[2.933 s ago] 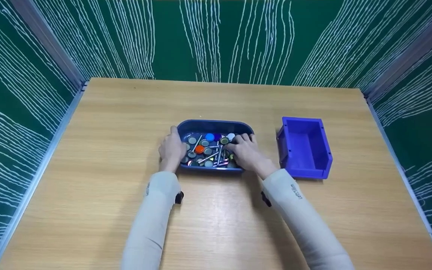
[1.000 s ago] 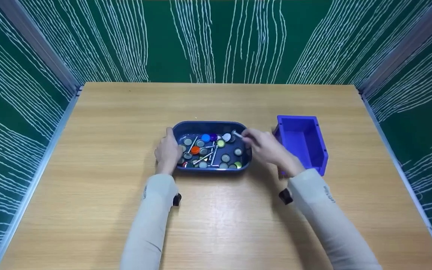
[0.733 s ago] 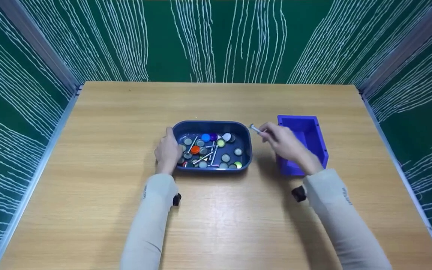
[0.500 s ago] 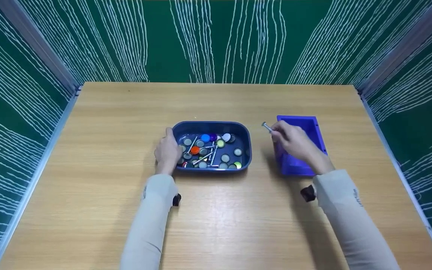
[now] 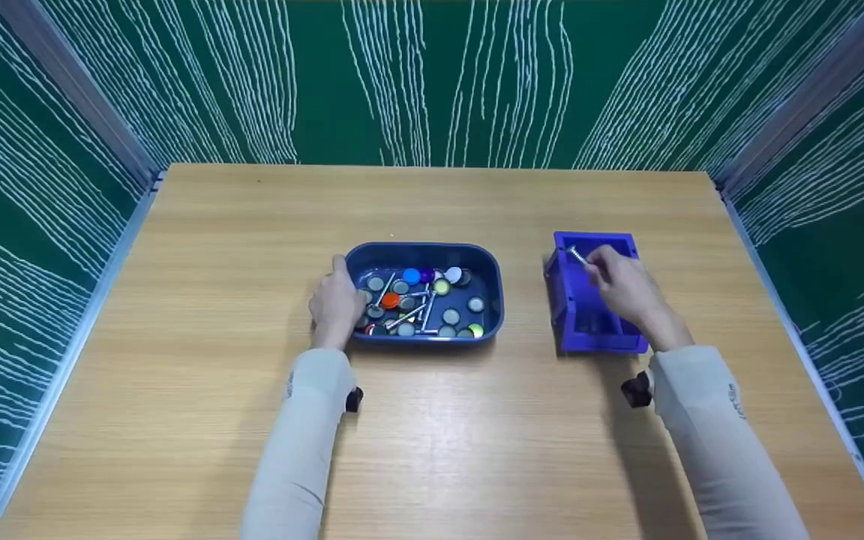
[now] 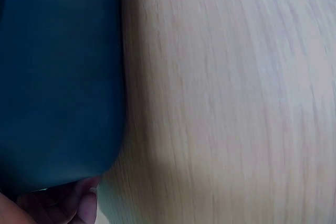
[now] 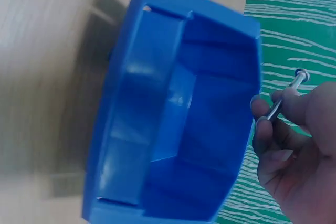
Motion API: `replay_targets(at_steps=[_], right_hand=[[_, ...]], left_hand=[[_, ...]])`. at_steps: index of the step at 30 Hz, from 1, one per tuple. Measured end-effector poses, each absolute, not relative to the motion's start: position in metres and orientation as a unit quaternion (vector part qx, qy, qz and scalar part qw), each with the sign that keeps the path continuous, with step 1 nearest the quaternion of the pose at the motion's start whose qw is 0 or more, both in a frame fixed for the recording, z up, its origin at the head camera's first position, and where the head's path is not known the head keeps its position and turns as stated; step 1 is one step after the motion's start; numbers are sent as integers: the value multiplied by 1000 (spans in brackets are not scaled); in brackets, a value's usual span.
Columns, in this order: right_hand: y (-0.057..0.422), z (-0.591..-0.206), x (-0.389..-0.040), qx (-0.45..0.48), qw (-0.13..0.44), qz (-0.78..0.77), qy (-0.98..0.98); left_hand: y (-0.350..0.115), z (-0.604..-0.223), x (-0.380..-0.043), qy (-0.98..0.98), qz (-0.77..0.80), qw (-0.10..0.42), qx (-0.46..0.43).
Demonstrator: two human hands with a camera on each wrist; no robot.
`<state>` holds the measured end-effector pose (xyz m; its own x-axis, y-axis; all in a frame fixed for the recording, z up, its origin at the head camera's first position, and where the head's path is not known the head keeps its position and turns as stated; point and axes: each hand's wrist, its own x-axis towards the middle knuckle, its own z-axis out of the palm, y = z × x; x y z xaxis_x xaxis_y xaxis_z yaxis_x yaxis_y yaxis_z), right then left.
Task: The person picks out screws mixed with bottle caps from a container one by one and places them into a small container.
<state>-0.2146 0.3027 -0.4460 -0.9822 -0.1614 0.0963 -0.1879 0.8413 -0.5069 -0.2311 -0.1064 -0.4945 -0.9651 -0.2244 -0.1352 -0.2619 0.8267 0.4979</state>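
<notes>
My right hand (image 5: pixel 631 289) pinches a silver screw (image 5: pixel 576 256) over the purple-blue bin (image 5: pixel 561 300), its head end sticking out past the fingertips. In the right wrist view, the screw (image 7: pixel 281 97) sits between thumb and fingers beside the bin's rim (image 7: pixel 257 66). My left hand (image 5: pixel 337 304) grips the left end of a dark blue tray (image 5: pixel 484 259). In the left wrist view, fingertips (image 6: pixel 86 205) curl at the end of the tray's outer wall (image 6: pixel 63 87). Bottle caps, one of them orange (image 5: pixel 389 300), and several metal screws (image 5: pixel 406 316) lie mixed in the tray.
Tray and bin stand side by side on a wooden table (image 5: pixel 432 435), with a gap of bare wood between them. Green panels (image 5: pixel 357 90) with white wavy lines enclose the back and both sides.
My right hand has picked the screw out of the tray and carried it rightward to above the bin. The left hand has kept hold of the tray's left end.
</notes>
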Motion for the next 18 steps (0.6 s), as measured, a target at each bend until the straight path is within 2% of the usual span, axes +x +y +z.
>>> replay_targets(at_steps=[11,18], right_hand=[[308,-471,-214,31,-37,320,-946],[306,-487,-212,17,-35,322,-946]], left_hand=[[-106,-496,-232,955,264,37,-128],[-106,-496,-232,954,268,35,-130]])
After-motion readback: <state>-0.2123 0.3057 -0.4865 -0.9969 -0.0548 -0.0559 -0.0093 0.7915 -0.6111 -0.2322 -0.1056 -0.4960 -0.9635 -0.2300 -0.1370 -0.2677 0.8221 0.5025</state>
